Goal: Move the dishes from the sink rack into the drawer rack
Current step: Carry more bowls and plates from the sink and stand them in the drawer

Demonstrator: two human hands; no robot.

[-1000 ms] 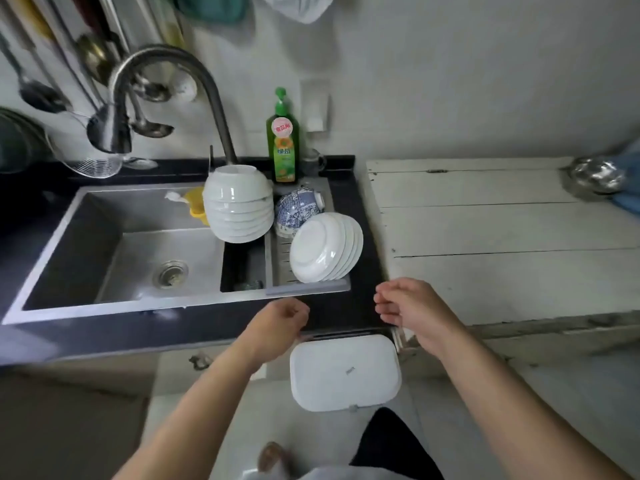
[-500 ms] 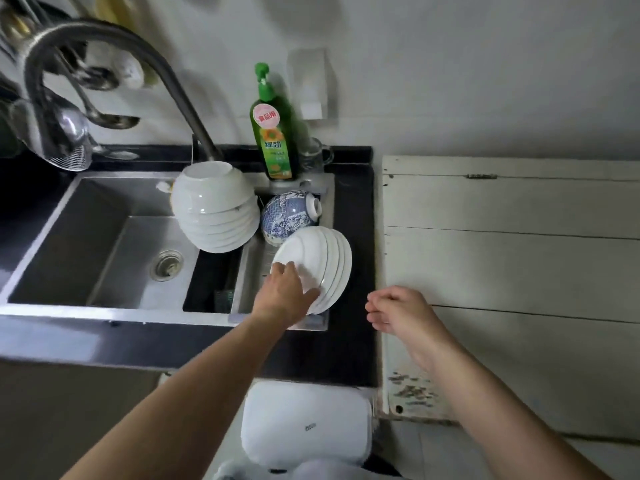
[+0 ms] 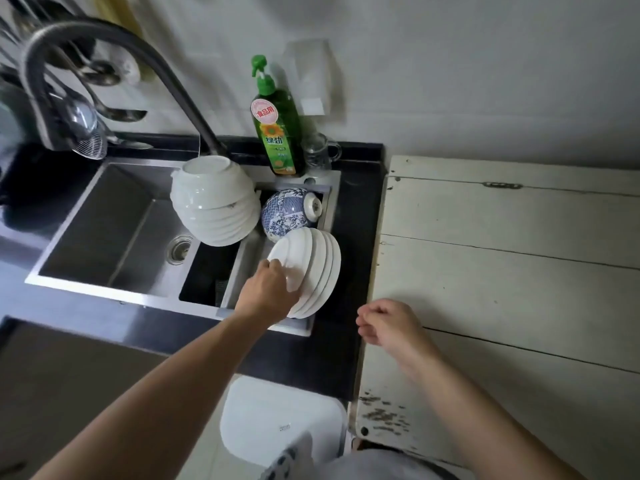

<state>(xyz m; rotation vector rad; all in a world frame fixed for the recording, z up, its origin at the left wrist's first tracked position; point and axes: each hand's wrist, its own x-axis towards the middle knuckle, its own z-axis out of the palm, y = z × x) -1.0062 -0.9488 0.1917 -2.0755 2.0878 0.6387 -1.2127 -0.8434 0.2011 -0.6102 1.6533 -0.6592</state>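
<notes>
A row of several white plates [image 3: 317, 268] stands on edge in the steel sink rack [image 3: 242, 271] at the sink's right side. My left hand [image 3: 268, 292] grips the front plate of the row, fingers curled over its left rim. Behind the plates lies a blue-and-white patterned bowl [image 3: 285, 214] on its side. A stack of several white bowls [image 3: 216, 202] sits upside down to its left. My right hand [image 3: 389, 322] hovers over the dark counter edge with fingers loosely curled, holding nothing. The drawer rack is out of view.
The steel sink basin [image 3: 114, 226] lies left, under a curved tap [image 3: 104, 39]. A green dish soap bottle [image 3: 277, 126] and a glass mug [image 3: 320, 152] stand at the back. A white painted wooden top [image 3: 502, 271] fills the right. A white bin lid [image 3: 282, 420] sits below the counter.
My left hand rose from below the counter to the plate row and closed on the front plate. My right hand stayed over the counter edge. The camera moved closer to the sink.
</notes>
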